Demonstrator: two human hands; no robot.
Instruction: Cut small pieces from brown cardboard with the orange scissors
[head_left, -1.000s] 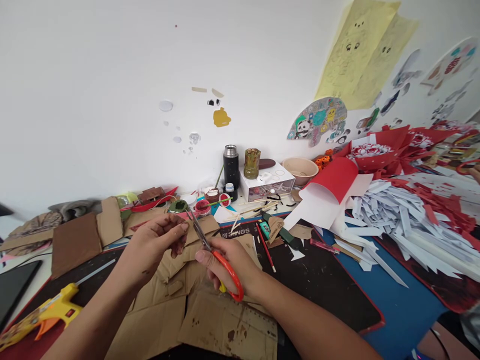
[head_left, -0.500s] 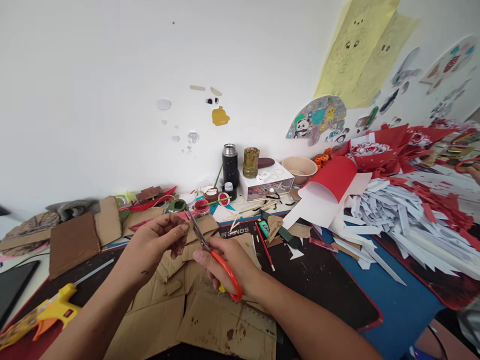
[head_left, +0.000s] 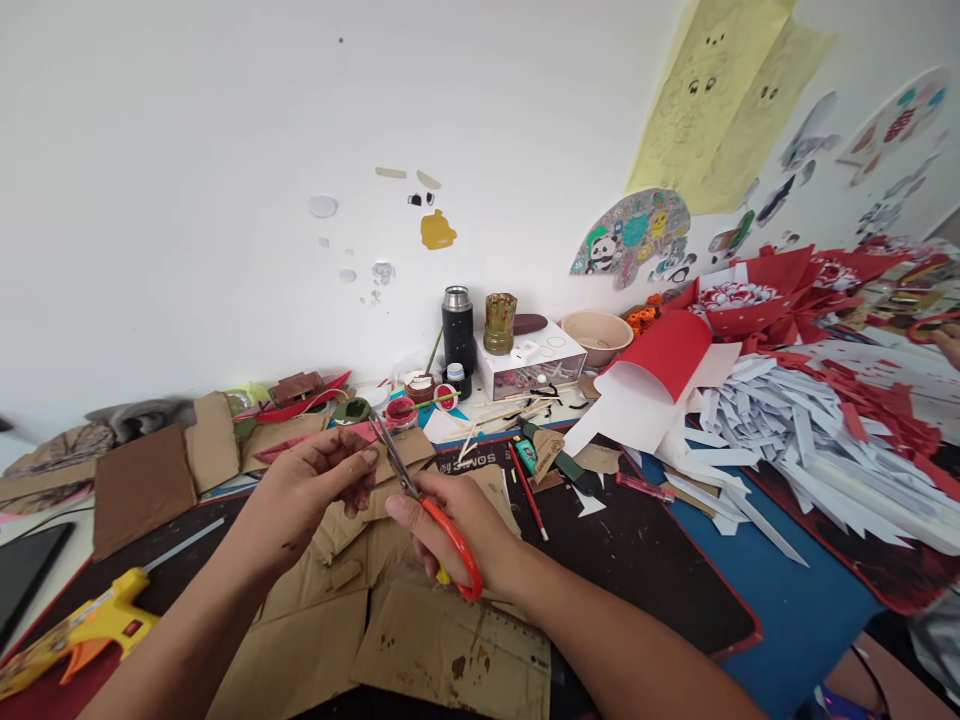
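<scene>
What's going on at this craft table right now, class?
A person is cutting with scissors. The right hand holds the orange handles, while the left hand pinches a small brown piece at the blades. Cardboard sheets lie beneath. A yellow glue gun rests to the left, and white paper strips are piled on the right.

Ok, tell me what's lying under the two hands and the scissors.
Under the left hand, right hand and scissors lie stained cardboard sheets on a dark mat. What is beneath the cardboard is hidden.
</scene>
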